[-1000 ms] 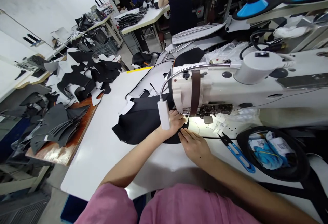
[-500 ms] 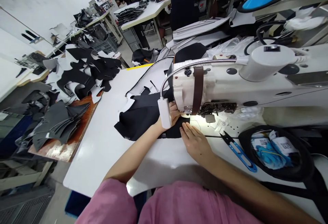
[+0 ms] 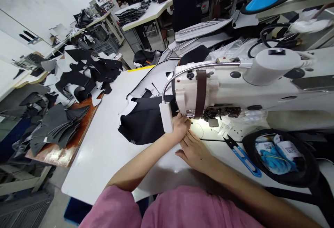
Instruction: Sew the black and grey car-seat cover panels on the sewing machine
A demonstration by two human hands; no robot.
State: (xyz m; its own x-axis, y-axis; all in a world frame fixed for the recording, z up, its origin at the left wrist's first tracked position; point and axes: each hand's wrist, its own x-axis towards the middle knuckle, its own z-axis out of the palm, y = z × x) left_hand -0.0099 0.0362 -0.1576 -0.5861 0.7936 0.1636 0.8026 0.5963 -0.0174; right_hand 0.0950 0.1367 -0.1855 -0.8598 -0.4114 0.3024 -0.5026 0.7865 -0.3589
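Observation:
A black fabric piece [image 3: 146, 122] lies on the white table [image 3: 104, 151], its right end under the head of a white sewing machine [image 3: 221, 88]. My left hand [image 3: 181, 126] presses on the fabric's edge just left of the lit needle area, partly hidden behind the small white lamp [image 3: 166, 116]. My right hand [image 3: 194, 149] lies flat on the table just in front of the needle, fingers together and pointing at the left hand. It holds nothing.
Blue thread snips [image 3: 242, 156] lie right of my right hand. A round black tray [image 3: 281, 158] with blue and white items sits further right. Stacks of black and grey cut pieces [image 3: 78, 78] cover the wooden board on the left. A person stands at a far table [image 3: 182, 1].
The black fabric has moved left and away from the needle, so its near edge no longer lies under my right hand. My right hand has slid back toward me a little.

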